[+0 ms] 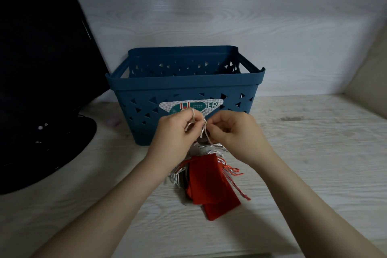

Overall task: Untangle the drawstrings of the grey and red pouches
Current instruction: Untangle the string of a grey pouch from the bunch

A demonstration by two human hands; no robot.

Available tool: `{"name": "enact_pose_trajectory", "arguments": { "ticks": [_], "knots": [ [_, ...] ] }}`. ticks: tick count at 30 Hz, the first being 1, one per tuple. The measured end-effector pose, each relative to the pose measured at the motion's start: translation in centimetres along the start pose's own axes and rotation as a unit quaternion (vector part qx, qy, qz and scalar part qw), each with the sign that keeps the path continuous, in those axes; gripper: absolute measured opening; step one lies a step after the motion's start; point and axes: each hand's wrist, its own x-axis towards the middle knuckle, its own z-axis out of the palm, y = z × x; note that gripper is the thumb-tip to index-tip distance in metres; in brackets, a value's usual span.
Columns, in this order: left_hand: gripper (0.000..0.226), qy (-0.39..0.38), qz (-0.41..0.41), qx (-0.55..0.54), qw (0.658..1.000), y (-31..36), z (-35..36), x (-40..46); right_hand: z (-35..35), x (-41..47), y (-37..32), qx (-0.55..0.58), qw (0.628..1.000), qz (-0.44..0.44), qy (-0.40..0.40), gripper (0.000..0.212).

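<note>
Now red pouches hanging lengthwise, drawstrings upward

Left hand, right hand pinch pale drawstrings; red pouches dangle.

Red pouches dangling at six o'clock beneath bunched grey pouches, pale drawstrings knotted above.

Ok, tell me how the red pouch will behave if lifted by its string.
The red pouch looks like flat, thin cloth, so it is probably light and floppy. It hangs among tangled strings, so the grey pouch would likely come too.
</note>
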Motion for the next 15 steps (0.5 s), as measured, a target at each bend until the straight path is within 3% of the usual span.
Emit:
{"name": "enact_pose_trajectory", "arguments": {
  "ticks": [7,12,15],
  "knots": [
    [0.004,0.015,0.051,0.036,0.998,0.0,0.0,-0.1,0.0,-0.4,-0.6,0.029,0.999,-0.011,0.019,0.02],
    [0.004,0.038,0.09,0.046,0.994,-0.2,-0.1,-0.3,-0.1,-0.1,-1.0,0.271,0.957,0.1,-0.02,0.013],
    [0.003,0.049,0.094,0.074,0.992,-0.4,0.0,-0.4,-0.1,-0.3,-1.1,0.286,0.952,0.098,-0.045,0.014]
  ]
}}
